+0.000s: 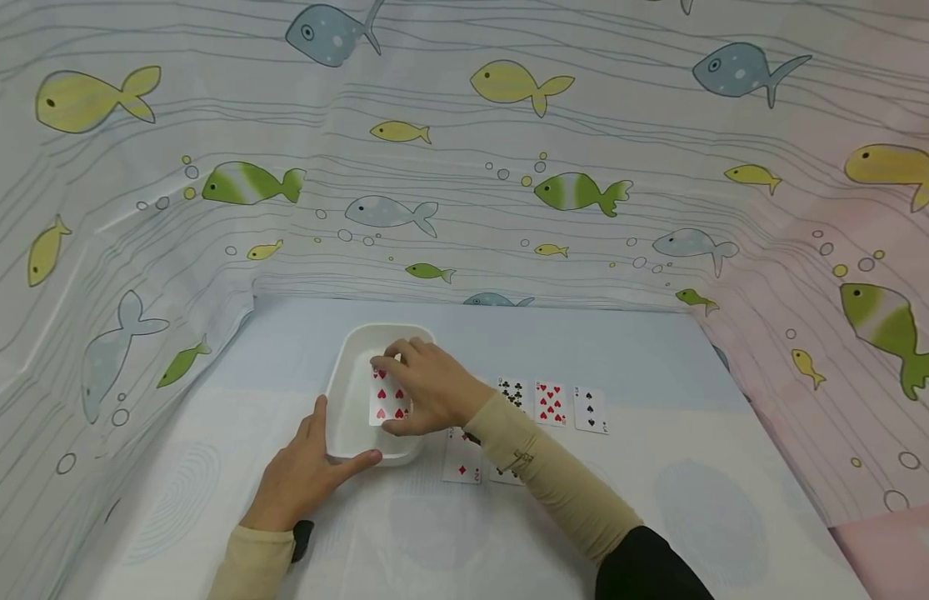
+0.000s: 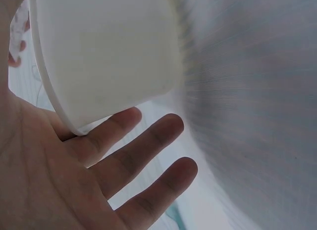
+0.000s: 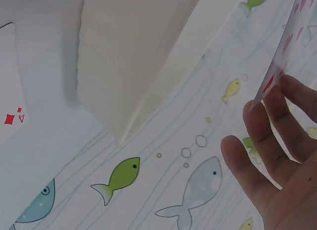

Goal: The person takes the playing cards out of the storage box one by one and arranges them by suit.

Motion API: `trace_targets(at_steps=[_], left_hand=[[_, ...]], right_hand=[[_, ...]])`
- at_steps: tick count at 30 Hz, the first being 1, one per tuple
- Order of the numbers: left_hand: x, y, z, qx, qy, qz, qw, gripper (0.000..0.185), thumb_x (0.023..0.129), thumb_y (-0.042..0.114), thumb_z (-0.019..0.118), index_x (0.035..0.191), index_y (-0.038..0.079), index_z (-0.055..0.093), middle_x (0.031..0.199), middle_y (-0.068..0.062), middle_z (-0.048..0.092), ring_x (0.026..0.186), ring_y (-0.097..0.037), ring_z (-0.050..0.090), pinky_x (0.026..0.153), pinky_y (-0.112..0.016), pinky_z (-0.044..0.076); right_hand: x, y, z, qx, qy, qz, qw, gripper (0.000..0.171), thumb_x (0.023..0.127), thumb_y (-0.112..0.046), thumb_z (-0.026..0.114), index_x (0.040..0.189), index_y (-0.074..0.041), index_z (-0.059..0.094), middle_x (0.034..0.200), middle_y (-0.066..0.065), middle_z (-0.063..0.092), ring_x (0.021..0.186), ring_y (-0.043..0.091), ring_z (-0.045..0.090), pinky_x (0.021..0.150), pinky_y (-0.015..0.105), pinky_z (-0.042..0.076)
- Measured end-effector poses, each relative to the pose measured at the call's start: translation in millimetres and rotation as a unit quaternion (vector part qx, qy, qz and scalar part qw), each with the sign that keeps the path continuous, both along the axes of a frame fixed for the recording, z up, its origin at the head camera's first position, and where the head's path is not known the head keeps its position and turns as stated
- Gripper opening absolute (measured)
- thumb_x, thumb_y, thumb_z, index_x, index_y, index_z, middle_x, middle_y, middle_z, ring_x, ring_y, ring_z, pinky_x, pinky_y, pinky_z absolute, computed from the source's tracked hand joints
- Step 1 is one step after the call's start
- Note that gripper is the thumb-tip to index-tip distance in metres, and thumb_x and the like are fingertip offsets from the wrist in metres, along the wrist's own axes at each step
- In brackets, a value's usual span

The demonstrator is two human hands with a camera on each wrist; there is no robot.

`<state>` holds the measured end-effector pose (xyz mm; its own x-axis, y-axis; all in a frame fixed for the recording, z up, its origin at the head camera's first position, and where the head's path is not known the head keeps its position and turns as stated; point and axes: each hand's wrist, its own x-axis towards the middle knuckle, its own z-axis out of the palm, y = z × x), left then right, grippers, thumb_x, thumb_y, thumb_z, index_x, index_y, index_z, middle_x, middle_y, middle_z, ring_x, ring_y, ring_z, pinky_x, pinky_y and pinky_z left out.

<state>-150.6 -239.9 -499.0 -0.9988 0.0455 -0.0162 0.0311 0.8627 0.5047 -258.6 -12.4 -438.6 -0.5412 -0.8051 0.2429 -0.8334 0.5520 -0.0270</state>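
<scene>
A playing card with red hearts (image 1: 389,398) is pinched in my right hand (image 1: 434,387), held upright above the white plastic tray (image 1: 342,408). In the right wrist view the same card (image 3: 282,52) is seen nearly edge-on, with fingertips against it. My left hand (image 1: 302,471) rests at the tray's near left corner, its thumb along the near side and its fingers along the left side. In the left wrist view those fingers (image 2: 141,153) lie fairly straight, touching the tray's wall (image 2: 109,57). The heart card's rank is partly covered by my right hand.
Right of the tray, a clubs card (image 1: 511,390), a hearts card (image 1: 550,403) and a spades card (image 1: 591,412) lie face up in a row. Nearer lie a diamonds card (image 1: 462,462) and another card (image 1: 505,477) partly under my right forearm. A fish-patterned sheet (image 1: 464,167) surrounds the table.
</scene>
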Motion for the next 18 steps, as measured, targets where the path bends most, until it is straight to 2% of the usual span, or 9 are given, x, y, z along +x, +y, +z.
trace_targets(at_steps=[7, 18], left_hand=[[0.0, -0.3, 0.5, -0.001, 0.002, 0.001, 1.0, 0.13, 0.081, 0.081, 0.06, 0.16, -0.006, 0.004, 0.152, -0.031, 0.036, 0.123, -0.051, 0.054, 0.094, -0.062, 0.046], [-0.3, -0.8, -1.6, 0.0, 0.004, 0.005, 1.0, 0.131, 0.079, 0.082, 0.061, 0.16, -0.005, 0.004, 0.151, -0.031, 0.038, 0.12, -0.05, 0.056, 0.092, -0.061, 0.048]], right_hand=[[17.6, 23.8, 3.8, -0.017, 0.004, 0.006, 1.0, 0.081, 0.078, -0.061, 0.071, 0.144, -0.018, 0.053, 0.13, 0.001, 0.054, 0.109, 0.015, 0.05, 0.096, 0.033, 0.046], [40.4, 66.3, -19.1, -0.006, -0.012, 0.007, 1.0, 0.081, 0.08, -0.064, 0.068, 0.145, -0.019, 0.051, 0.13, -0.002, 0.053, 0.114, 0.013, 0.048, 0.102, 0.037, 0.044]])
